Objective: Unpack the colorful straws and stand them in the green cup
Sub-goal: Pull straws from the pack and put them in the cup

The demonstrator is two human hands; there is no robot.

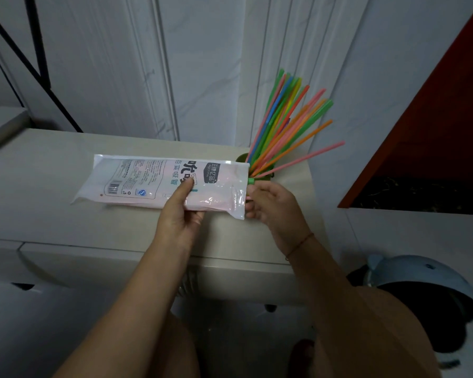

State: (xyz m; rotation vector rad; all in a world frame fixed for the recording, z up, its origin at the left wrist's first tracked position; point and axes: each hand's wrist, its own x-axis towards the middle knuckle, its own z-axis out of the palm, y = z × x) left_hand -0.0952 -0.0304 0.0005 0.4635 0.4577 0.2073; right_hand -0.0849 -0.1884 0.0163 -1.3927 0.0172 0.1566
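Observation:
Several colorful straws [287, 124] stand fanned out in the green cup [268, 174], which rests on the right end of a cream cabinet top [52, 170]; the bag hides most of the cup. My left hand [180, 211] grips the clear plastic straw bag [159, 184] from below, thumb pressed on its printed face. The bag lies level above the cabinet, its mouth pointing right. Pale pink straws show faintly inside it. My right hand [271, 204] is at the bag's mouth, fingers pinched on straw ends [249, 181], one green and one pink.
White panelled wall [202, 64] rises behind the cabinet. A black metal frame [38, 58] leans at the upper left. A red-brown board [434, 118] slants on the right. A blue helmet [426, 287] lies on the floor at the lower right.

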